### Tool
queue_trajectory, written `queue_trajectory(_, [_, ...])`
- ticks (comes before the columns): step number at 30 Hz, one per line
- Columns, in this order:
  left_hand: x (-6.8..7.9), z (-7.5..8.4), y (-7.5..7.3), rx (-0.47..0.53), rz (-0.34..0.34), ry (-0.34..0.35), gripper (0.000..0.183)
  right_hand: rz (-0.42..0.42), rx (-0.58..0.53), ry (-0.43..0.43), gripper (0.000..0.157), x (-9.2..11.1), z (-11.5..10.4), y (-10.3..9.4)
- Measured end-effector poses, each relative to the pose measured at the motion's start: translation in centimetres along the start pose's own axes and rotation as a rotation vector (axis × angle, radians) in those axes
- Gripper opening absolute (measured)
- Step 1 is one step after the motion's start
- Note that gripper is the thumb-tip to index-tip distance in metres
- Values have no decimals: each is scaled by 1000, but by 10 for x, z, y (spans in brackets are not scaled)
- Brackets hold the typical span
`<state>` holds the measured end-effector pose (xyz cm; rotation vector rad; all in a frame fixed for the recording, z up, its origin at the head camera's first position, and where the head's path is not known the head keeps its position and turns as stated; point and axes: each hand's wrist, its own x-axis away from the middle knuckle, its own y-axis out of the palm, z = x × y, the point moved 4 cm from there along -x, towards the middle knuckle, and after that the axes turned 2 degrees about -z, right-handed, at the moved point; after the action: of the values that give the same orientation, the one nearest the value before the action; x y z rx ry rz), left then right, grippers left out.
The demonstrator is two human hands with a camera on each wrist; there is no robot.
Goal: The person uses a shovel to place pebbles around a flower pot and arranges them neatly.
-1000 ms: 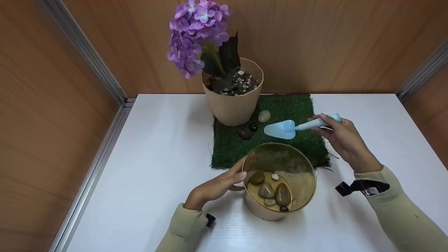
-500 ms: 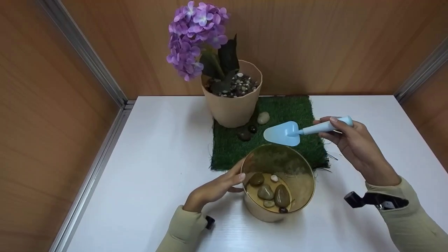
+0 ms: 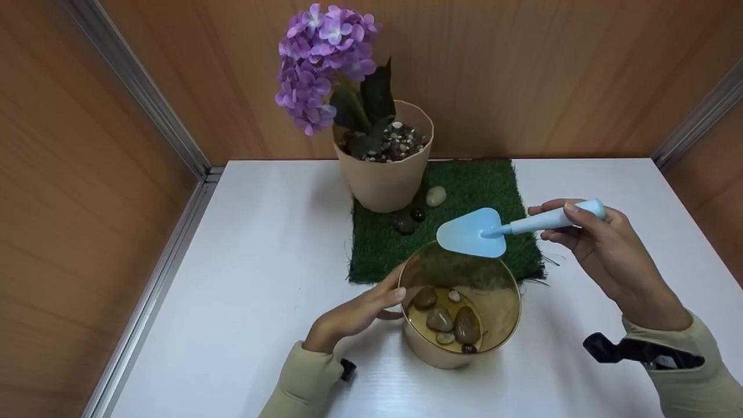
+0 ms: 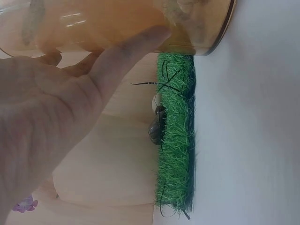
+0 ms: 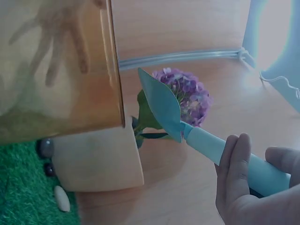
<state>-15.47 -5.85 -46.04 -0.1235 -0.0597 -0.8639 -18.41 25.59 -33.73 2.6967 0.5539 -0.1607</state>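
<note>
A transparent amber container (image 3: 461,348) stands at the front of the table, with several stones (image 3: 466,325) inside at its bottom. My left hand (image 3: 354,316) rests against its left wall; in the left wrist view the thumb lies straight along the wall, and the right wrist view shows spread fingers (image 5: 51,56) through it. My right hand (image 3: 615,261) grips the handle of a light blue garden trowel (image 3: 473,232). The trowel's blade points left, overlapping the container's far rim in the head view. Nothing lies on the visible face of the blade.
Behind the container lies a green artificial grass mat (image 3: 476,180). A beige pot (image 3: 383,183) with purple flowers (image 3: 325,64) stands at its back left, beside a pale stone (image 3: 436,196) and two dark ones (image 3: 404,224). Wood panels (image 3: 522,75) border the white table (image 3: 255,261).
My right hand has moved right and toward me with the trowel, bringing the blade from over the mat to the container's far rim. The left hand and container stay nearly still.
</note>
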Motion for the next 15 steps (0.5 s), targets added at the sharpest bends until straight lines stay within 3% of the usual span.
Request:
queue_trajectory(8, [0,-2,-1,35,-20,15,61,-5,79,19,31,6,3,11])
queue_trajectory(15, [-1,-2,-1,42,-27,1,62,-109,63,18,26,7,6,21])
